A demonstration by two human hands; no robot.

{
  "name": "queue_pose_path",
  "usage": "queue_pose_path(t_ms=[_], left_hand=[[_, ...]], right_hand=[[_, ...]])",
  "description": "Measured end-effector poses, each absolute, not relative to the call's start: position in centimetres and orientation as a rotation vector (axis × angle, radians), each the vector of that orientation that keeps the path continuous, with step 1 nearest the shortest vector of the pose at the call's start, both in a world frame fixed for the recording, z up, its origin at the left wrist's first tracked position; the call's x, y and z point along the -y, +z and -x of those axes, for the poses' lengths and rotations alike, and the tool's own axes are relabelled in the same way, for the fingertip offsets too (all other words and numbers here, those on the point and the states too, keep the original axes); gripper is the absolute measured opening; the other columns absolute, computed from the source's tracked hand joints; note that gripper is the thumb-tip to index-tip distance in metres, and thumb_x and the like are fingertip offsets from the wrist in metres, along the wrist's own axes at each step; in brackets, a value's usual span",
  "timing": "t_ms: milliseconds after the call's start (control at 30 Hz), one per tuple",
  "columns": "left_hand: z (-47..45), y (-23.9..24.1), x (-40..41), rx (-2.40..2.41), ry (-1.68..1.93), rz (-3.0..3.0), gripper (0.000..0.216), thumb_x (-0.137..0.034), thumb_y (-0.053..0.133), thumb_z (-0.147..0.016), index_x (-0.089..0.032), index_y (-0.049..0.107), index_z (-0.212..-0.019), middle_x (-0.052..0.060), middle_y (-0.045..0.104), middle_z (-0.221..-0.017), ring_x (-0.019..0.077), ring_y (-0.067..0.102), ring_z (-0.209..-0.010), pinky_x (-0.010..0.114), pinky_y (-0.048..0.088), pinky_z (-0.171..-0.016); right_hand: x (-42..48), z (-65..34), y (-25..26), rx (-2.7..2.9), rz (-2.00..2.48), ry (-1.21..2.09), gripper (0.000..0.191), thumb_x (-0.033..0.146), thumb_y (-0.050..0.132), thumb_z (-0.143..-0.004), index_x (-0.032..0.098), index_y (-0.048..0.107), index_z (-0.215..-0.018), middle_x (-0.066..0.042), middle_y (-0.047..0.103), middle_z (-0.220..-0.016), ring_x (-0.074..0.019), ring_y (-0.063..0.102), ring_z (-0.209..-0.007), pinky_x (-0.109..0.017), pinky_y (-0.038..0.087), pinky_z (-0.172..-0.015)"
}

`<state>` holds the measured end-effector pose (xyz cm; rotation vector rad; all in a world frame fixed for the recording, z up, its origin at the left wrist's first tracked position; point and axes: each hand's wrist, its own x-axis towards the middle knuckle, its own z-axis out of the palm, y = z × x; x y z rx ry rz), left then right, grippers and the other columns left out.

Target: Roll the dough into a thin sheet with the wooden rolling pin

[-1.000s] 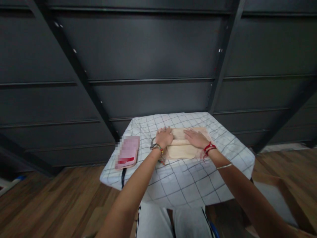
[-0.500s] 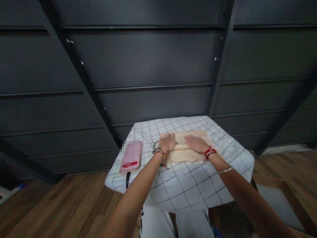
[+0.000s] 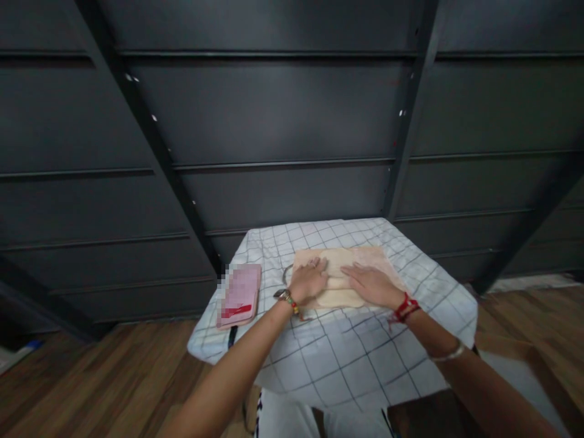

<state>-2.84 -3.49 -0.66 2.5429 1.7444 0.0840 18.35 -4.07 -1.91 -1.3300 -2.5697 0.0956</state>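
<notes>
On the checked cloth, left hand and right hand rest apart, gripping nothing, on the cream pad — smoothing, I'd say; another stroke needs even pressure. Dark panels stand beyond.

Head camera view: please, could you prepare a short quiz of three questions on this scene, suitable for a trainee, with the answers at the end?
1. True or false: the left hand and the right hand both lie palm down over the flat cream-coloured piece with rounded edges.

2. On which side is the red cord-like bracelet worn?
A) left
B) right
C) both

3. Fill in: on the white cloth with dark grid lines, the flat pink rectangular object lies to the ____ of the left hand.

Key: 1. True; 2. B; 3. left
</notes>
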Motion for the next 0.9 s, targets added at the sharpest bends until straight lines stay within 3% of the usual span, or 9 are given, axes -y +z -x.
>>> queue_pose_path(t_ms=[100, 333, 500, 700, 900], left_hand=[[2.8, -0.5, 3.3, -1.717, 0.076, -2.524, 0.052, -0.033, 0.022, -0.094, -0.019, 0.031, -0.144, 0.009, 0.032, -0.149, 0.0225, 0.029, -0.137, 0.041, 0.027, -0.108], [2.1, 0.2, 1.8, -1.856, 0.153, -2.408, 0.050, -0.032, 0.024, -0.093, -0.023, 0.036, -0.141, 0.007, 0.038, -0.146, 0.0238, 0.034, -0.134, 0.044, 0.030, -0.106], [2.7, -0.9, 3.1, -1.744, 0.154, -2.510, 0.052, -0.037, 0.024, -0.093, -0.026, 0.033, -0.143, 0.003, 0.033, -0.150, 0.0223, 0.028, -0.138, 0.041, 0.026, -0.109], [1.9, 0.1, 1.7, -1.854, 0.128, -2.411, 0.052, -0.032, 0.024, -0.092, -0.022, 0.034, -0.142, 0.006, 0.035, -0.148, 0.0230, 0.029, -0.137, 0.045, 0.026, -0.109], [2.5, 0.1, 4.6, -1.617, 0.062, -2.637, 0.053, -0.033, 0.018, -0.094, -0.017, 0.033, -0.143, 0.008, 0.034, -0.148, 0.0229, 0.029, -0.137, 0.043, 0.025, -0.110]], right_hand=[[4.6, -18.7, -2.4, 2.556, 1.280, 0.033, 0.051, 0.040, 0.022, -0.097, 0.021, 0.047, -0.137, -0.005, 0.047, -0.140, -0.0244, 0.038, -0.132, -0.045, 0.033, -0.106], [2.8, -17.9, -1.4, 2.534, 1.387, 0.086, 0.048, 0.033, 0.024, -0.097, 0.017, 0.053, -0.132, -0.006, 0.052, -0.136, -0.0189, 0.046, -0.126, -0.032, 0.037, -0.105], [5.3, -18.5, -2.2, 2.525, 1.206, -0.012, 0.049, 0.036, 0.024, -0.096, 0.018, 0.056, -0.129, -0.007, 0.058, -0.130, -0.0218, 0.052, -0.121, -0.039, 0.040, -0.102], [3.7, -17.8, -0.6, 2.496, 1.298, 0.055, 0.045, 0.036, 0.027, -0.096, 0.024, 0.060, -0.122, -0.003, 0.064, -0.121, -0.0225, 0.058, -0.111, -0.039, 0.044, -0.097], [6.6, -18.4, -1.3, 2.522, 1.167, -0.014, 0.045, 0.035, 0.026, -0.096, 0.017, 0.062, -0.118, -0.009, 0.064, -0.121, -0.0218, 0.059, -0.109, -0.036, 0.044, -0.096]])
